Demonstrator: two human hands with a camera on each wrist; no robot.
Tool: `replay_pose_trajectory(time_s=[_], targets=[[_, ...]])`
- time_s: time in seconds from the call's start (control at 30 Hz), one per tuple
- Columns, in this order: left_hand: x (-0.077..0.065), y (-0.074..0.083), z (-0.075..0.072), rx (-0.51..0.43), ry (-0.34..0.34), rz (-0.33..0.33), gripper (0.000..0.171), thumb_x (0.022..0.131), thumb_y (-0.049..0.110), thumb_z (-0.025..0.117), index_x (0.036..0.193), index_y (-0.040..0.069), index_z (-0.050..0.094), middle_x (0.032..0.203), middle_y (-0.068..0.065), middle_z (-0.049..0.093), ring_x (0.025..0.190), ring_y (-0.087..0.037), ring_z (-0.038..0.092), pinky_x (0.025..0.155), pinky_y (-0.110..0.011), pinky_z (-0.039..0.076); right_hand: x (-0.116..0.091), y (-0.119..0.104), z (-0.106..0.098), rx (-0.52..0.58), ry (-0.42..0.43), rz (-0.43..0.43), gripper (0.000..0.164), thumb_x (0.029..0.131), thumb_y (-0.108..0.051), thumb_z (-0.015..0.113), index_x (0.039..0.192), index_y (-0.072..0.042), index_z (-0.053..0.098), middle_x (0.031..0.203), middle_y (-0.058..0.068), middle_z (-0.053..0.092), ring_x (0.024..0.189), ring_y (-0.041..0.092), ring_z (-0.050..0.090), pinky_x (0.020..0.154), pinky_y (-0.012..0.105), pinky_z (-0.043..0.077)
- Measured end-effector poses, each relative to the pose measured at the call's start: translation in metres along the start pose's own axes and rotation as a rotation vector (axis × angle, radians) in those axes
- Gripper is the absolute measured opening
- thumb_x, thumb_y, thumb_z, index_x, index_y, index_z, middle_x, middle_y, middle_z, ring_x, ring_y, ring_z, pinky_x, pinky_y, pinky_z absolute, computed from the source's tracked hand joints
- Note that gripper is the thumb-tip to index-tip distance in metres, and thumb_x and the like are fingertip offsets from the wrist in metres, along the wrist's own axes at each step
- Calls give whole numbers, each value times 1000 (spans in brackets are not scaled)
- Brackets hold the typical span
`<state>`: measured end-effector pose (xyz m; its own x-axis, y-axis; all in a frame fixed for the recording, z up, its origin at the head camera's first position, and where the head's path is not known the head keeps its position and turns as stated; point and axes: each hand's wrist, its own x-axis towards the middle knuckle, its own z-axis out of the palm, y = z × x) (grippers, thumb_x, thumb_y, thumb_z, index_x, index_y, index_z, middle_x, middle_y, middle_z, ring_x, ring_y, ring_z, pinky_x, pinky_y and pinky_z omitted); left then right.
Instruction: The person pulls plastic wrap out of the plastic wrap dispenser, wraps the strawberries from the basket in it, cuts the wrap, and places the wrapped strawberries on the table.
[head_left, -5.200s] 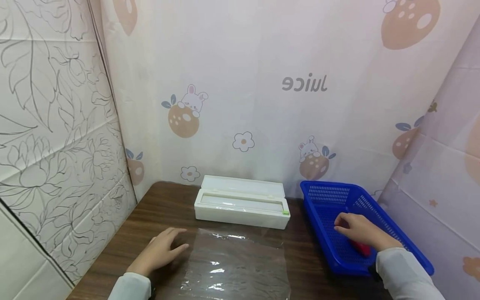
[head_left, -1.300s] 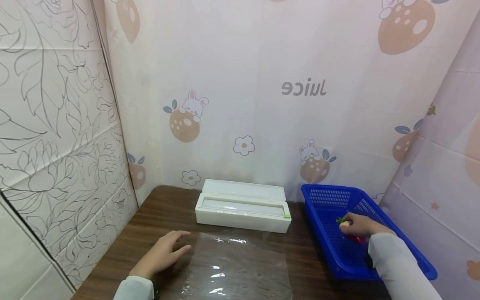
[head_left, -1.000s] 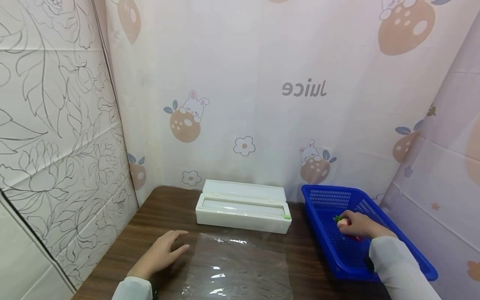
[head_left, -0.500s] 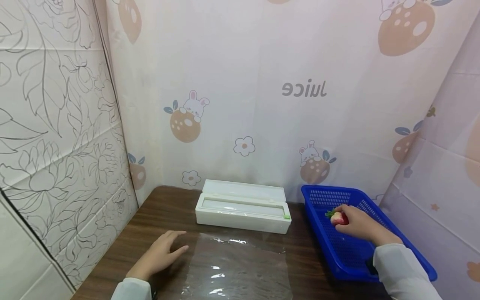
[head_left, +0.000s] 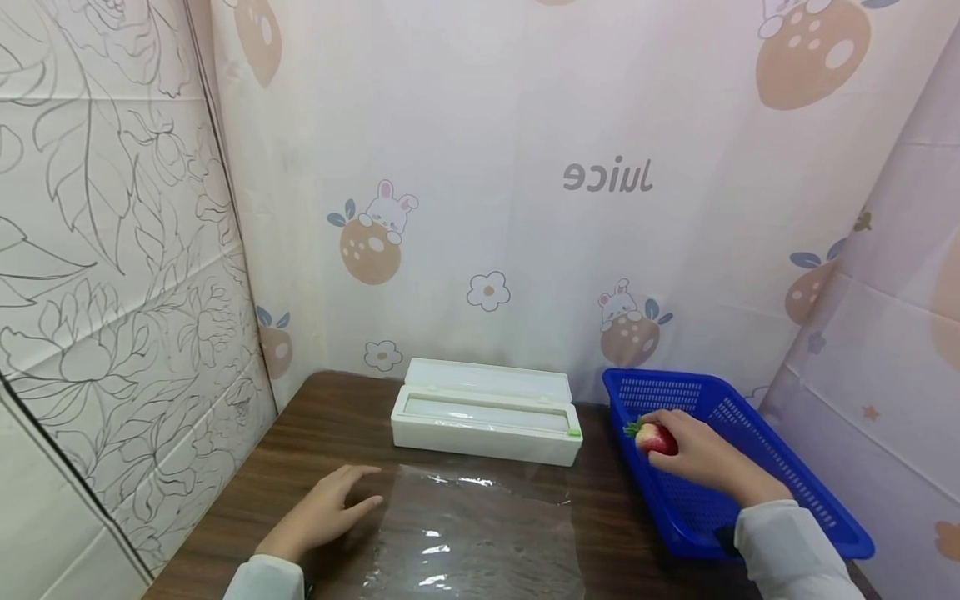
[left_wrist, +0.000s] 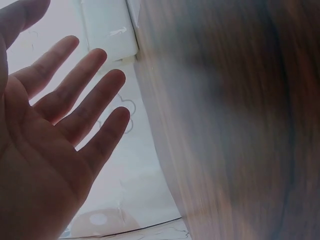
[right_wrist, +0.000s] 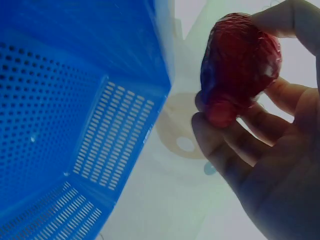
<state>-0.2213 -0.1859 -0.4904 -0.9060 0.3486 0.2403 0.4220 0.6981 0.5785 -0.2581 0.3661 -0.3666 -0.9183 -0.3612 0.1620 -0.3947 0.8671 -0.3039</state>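
My right hand (head_left: 693,450) holds a red strawberry (head_left: 657,439) over the left side of the blue basket (head_left: 750,439). Its pale end and green leaves point left. Up close in the right wrist view, the strawberry (right_wrist: 235,62) looks shiny and wrinkled, gripped between thumb and fingers. My left hand (head_left: 318,512) is beside the left edge of a clear sheet of plastic wrap (head_left: 480,533), holding nothing. Spread, relaxed fingers show on the left hand (left_wrist: 55,130) in its wrist view.
A white plastic-wrap dispenser box (head_left: 486,437) stands behind the sheet with its lid raised. A green slider (head_left: 573,432) sits at its right end. The brown wooden table (head_left: 330,417) meets a printed curtain (head_left: 487,208) at the back.
My right hand has taken hold of the strawberry in the basket, lifted it and carried it left to the basket's left side. The left hand has stayed nearly still.
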Motion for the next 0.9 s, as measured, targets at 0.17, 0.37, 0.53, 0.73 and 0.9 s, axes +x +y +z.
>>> replay_pose_trajectory(time_s=[0.17, 0.37, 0.53, 0.73, 0.9], targets=[[2, 2, 2, -17, -9, 32, 45, 98, 36, 66, 131, 5, 61, 128, -10, 63, 120, -34, 58, 98, -56, 48, -1, -9, 10, 23, 12, 6, 51, 85, -24, 80, 127, -5, 60, 113, 12, 61, 89, 20, 58, 72, 38, 60], [2, 4, 3, -18, -12, 70, 42, 98, 36, 65, 128, 7, 63, 125, -8, 65, 114, -32, 62, 93, -52, 52, 0, -15, 23, 26, 33, 1, 53, 84, -24, 81, 129, -6, 59, 113, 11, 63, 90, 19, 59, 72, 35, 59], [3, 6, 4, -13, -4, 115, 37, 99, 34, 65, 124, 7, 65, 121, -7, 67, 106, -30, 66, 88, -48, 55, 2, -22, 32, 56, 37, -11, 57, 84, -26, 82, 131, -2, 58, 118, 14, 64, 96, 23, 61, 77, 42, 60], [3, 6, 6, -44, -41, 93, 36, 99, 35, 64, 121, 6, 66, 117, -6, 69, 102, -23, 67, 87, -44, 56, 3, -29, 44, 67, 43, -29, 56, 83, -29, 83, 128, -5, 60, 116, 9, 64, 95, 21, 61, 78, 40, 60], [4, 6, 8, -81, -80, 78, 37, 100, 38, 62, 121, 7, 67, 115, -3, 69, 99, -16, 67, 85, -41, 57, 1, -35, 56, 79, 40, -61, 53, 82, -30, 84, 126, -11, 62, 112, 1, 64, 94, 15, 59, 76, 30, 58]])
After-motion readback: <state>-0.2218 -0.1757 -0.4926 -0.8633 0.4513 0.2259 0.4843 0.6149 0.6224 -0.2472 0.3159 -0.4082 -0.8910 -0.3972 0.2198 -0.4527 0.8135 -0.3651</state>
